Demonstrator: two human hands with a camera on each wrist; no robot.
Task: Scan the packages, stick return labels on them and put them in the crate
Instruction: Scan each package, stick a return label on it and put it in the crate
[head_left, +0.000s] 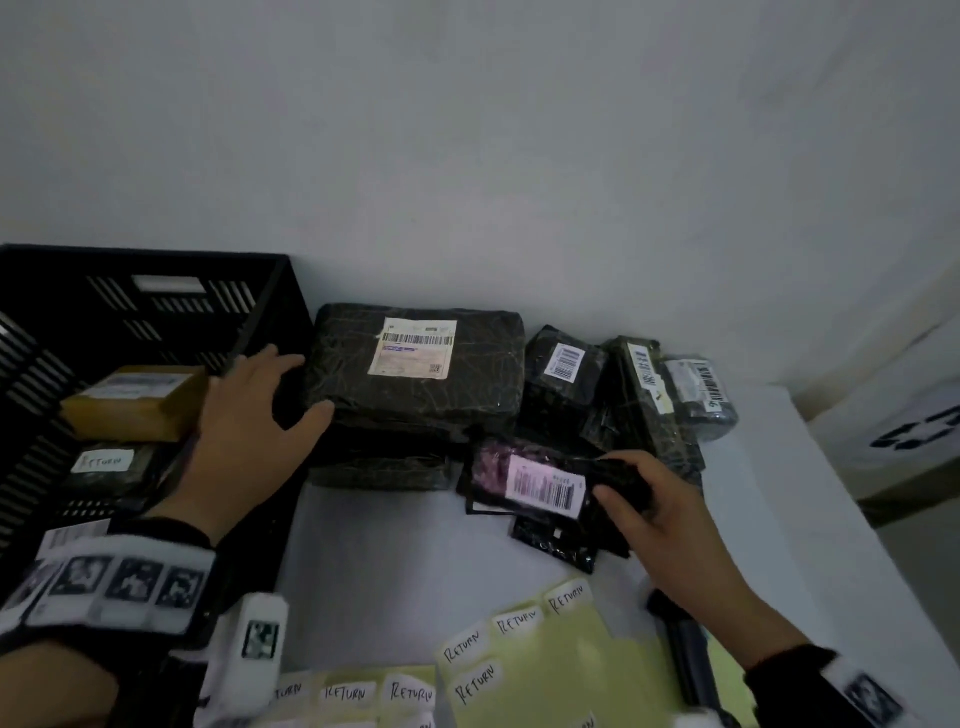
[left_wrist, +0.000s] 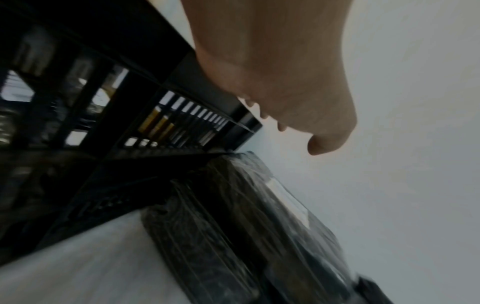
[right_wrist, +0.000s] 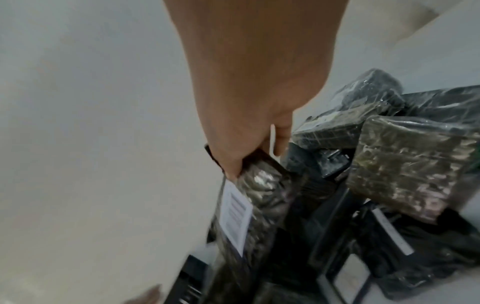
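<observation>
The right hand pinches a small dark package at its edge, among the pile on the white tabletop; the left hand, fingers spread and holding nothing, hovers between the black crate and the large package just beside it; return labels lie nearer the wrists.

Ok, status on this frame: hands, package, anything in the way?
Left hand open, above the crate rim. Right hand gripping small purple-tinted package at the pile's front. Path to crate clear.
</observation>
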